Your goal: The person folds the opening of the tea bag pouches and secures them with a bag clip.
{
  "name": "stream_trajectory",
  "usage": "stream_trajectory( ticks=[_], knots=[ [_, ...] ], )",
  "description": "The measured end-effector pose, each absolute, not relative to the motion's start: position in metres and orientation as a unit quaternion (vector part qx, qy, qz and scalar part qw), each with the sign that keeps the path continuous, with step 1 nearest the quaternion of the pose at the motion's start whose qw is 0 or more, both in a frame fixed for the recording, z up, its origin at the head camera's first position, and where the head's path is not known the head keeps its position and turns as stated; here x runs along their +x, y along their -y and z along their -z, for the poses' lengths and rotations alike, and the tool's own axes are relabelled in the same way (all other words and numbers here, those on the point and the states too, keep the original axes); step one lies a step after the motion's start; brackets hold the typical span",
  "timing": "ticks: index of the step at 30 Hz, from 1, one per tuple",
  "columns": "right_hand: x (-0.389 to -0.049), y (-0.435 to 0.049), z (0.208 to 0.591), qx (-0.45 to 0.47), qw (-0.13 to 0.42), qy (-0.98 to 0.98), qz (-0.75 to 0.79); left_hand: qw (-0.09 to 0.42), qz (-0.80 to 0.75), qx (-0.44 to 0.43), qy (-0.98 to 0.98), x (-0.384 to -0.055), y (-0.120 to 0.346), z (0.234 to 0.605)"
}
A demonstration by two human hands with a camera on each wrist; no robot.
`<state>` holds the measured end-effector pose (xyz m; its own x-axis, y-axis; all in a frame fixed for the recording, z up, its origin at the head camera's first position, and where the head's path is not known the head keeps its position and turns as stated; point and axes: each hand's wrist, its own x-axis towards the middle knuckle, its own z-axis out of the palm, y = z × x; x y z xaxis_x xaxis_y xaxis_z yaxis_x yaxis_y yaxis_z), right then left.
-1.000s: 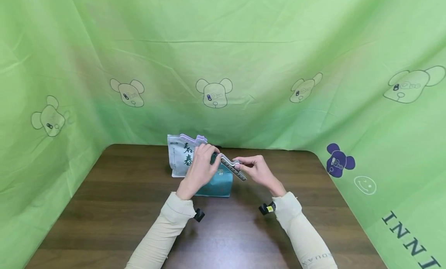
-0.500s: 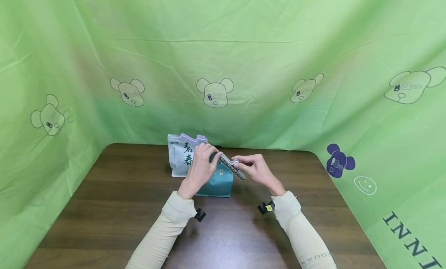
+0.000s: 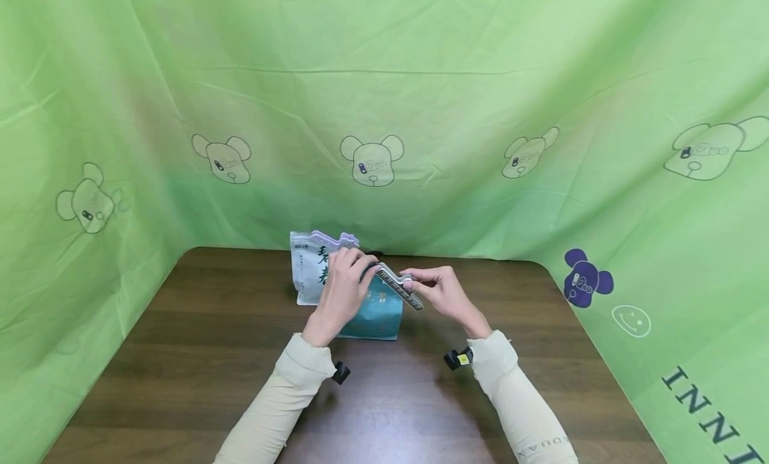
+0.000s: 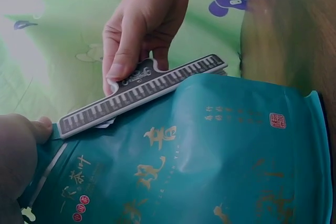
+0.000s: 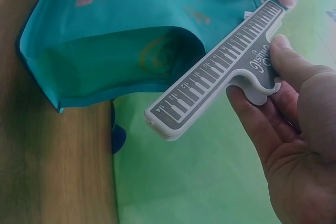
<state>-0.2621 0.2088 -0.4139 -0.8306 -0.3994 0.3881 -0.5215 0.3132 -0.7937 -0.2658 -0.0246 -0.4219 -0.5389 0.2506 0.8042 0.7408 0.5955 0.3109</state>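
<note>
My right hand pinches the handle of a bag clip between thumb and fingers. The clip is long, grey and white, printed with piano keys and the word "music". It lies slantwise across the upper edge of a teal tea bag, whose mouth gapes on one side in the right wrist view. My left hand grips the top corner of this bag by the clip's far end. Part of the bag is hidden behind that hand in the head view.
Behind the left hand stands a pale pouch with dark lettering, a purple clip along its top. The brown wooden table runs back to a green printed cloth that hangs on the back and sides.
My left hand has shifted slightly left, covering more of the pale pouch's lettering. The clip and the right hand keep almost the same place.
</note>
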Motion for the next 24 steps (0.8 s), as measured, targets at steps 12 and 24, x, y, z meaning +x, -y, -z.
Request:
stream_trajectory(
  ticks=[12, 24],
  knots=[
    [-0.2641, -0.2015, 0.4102, 0.288, 0.073, 0.802, -0.518, 0.369, 0.339, -0.301, 0.811, -0.2667, 0.0252, 0.4196],
    [-0.2624, -0.1990, 0.4068, 0.272, 0.071, 0.807, -0.520, 0.361, 0.296, -0.300, 0.832, -0.2660, 0.0312, 0.4193]
  ],
)
